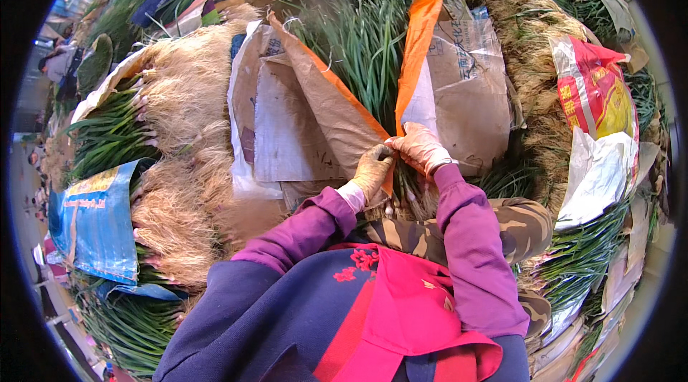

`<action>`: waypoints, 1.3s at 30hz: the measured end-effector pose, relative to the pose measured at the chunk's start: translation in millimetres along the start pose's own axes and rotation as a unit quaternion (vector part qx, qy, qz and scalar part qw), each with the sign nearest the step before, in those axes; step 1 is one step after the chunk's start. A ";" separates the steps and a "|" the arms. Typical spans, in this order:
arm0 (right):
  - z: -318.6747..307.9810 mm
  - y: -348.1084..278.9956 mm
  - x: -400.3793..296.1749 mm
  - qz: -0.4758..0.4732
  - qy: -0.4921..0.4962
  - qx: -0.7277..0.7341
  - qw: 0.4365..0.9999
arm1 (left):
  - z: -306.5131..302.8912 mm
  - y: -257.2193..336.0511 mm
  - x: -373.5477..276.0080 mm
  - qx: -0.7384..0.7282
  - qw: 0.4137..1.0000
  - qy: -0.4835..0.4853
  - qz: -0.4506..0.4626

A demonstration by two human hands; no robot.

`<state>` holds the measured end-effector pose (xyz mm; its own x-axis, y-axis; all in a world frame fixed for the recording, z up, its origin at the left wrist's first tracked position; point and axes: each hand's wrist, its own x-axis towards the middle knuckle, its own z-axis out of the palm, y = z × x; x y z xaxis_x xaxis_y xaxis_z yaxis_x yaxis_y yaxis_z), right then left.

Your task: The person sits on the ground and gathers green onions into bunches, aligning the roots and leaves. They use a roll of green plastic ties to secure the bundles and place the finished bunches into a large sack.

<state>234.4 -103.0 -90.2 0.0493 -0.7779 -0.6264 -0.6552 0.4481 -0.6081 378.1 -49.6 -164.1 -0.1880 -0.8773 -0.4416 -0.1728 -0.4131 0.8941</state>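
Observation:
Both my hands wear pale gloves and meet at the gathered edges of an orange-lined woven sack sheet (328, 86). My left hand (371, 167) pinches the sheet's left edge, and my right hand (419, 148) grips the right orange edge (422, 43) close beside it. Between the two edges lies a bundle of long green leafy stalks (365, 54), likely scallions, tips pointing away from me. Pale stem bases and roots (406, 196) poke out below my hands. What my fingertips pinch is partly hidden.
Root-fringed bundles (183, 86) are piled on the left, partly covered by a blue woven sack (99, 221). A brown paper-like sack piece (467, 97) lies right of the bundle. Farther right are a red and yellow bag (596, 86) and more green stalks (586, 253). My camouflage-clad knee (521, 226) is close by.

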 end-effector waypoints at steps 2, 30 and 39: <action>4.3 4.7 2.2 -0.018 0.006 -0.038 0.999 | -6.3 10.0 2.8 0.045 0.999 -0.019 -0.024; 15.3 27.9 50.1 -0.045 0.071 -0.119 0.989 | -50.2 -23.4 22.5 0.078 0.988 -0.015 -0.133; 10.7 16.4 23.6 -0.157 0.168 -0.190 0.954 | 13.0 26.2 22.4 0.084 0.995 0.025 0.051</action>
<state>232.9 -109.3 -120.2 0.0858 -0.9737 -0.2110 -0.8774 0.0265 -0.4791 356.8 -76.9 -151.5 -0.1662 -0.9254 -0.3407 -0.3156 -0.2774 0.9074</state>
